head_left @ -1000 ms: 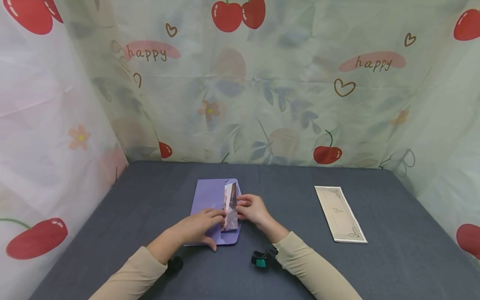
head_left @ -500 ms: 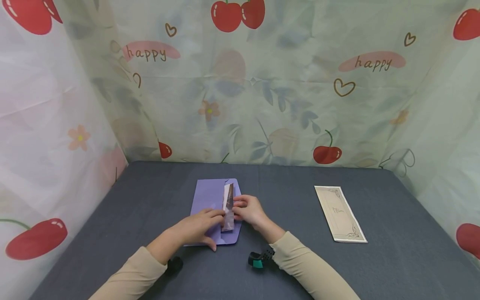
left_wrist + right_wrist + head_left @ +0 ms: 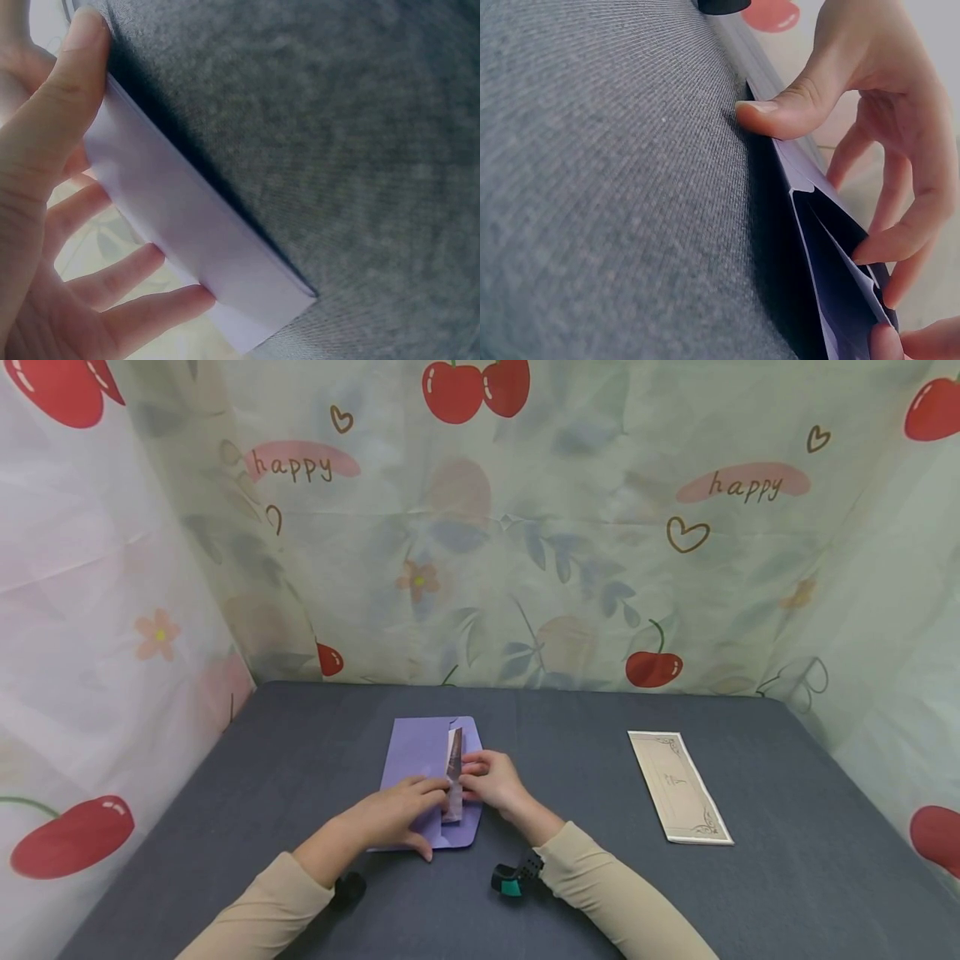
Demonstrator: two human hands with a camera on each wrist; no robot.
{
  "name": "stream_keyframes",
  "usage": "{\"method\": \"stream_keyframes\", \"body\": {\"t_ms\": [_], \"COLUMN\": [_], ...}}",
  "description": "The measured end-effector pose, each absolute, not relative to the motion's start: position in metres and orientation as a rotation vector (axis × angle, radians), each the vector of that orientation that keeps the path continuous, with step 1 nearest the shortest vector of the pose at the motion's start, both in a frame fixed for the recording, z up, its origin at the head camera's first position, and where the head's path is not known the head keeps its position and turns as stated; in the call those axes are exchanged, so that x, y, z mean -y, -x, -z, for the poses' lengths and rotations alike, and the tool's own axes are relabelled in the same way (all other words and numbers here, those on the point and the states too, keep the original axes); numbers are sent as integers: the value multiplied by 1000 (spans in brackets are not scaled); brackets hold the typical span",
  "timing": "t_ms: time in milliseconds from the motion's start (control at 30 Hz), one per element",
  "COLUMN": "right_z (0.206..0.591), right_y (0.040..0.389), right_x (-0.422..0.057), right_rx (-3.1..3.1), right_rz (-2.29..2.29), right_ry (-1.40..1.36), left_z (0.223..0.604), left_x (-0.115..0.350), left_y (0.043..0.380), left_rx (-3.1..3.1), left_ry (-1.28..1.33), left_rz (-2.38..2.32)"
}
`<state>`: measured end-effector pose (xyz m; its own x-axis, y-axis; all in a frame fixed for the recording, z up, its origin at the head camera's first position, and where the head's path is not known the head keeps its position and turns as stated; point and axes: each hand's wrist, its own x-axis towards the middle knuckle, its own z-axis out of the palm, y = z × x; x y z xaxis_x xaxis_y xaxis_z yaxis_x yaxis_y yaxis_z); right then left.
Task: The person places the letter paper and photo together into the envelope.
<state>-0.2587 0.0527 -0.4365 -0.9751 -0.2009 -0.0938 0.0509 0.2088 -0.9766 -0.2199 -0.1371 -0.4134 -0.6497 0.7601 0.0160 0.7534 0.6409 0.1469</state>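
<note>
A purple envelope [image 3: 416, 747] lies on the dark cloth, its mouth and flap on the right. Out of the mouth shows a narrow strip of a printed picture card [image 3: 453, 810]; the rest is hidden inside. My left hand [image 3: 393, 814] rests across the envelope, fingertips at the mouth and thumb by the near edge. My right hand [image 3: 495, 779] pinches the card's outer edge over the flap. In the right wrist view, the envelope's mouth [image 3: 832, 247] gapes under the left hand's fingers. The left wrist view has the left fingers spread on the envelope [image 3: 187, 210].
A beige paper slip [image 3: 678, 789] with ornamental corners lies on the right of the table [image 3: 570, 727]. Black wrist devices show at both sleeves, the right one [image 3: 506, 881] with a green patch. Patterned curtains [image 3: 525, 568] hang behind and at the sides.
The picture card has slid left into the envelope, so a narrower strip shows. My right hand has moved left with it; the left hand has stayed in place.
</note>
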Motion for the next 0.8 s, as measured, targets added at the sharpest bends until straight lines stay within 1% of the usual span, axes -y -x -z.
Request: {"method": "stream_keyframes", "body": {"t_ms": [500,800], "right_z": [438,439], "right_y": [260,260], "right_x": [-47,-43], "right_rx": [-2291,-2266], "right_rz": [1821,1839], "right_ry": [191,158], "left_z": [413,411], "left_x": [137,136], "left_y": [220,219], "left_rx": [-2814,-2797], "left_ry": [-1312,-1288], "left_rz": [-212,-241]}}
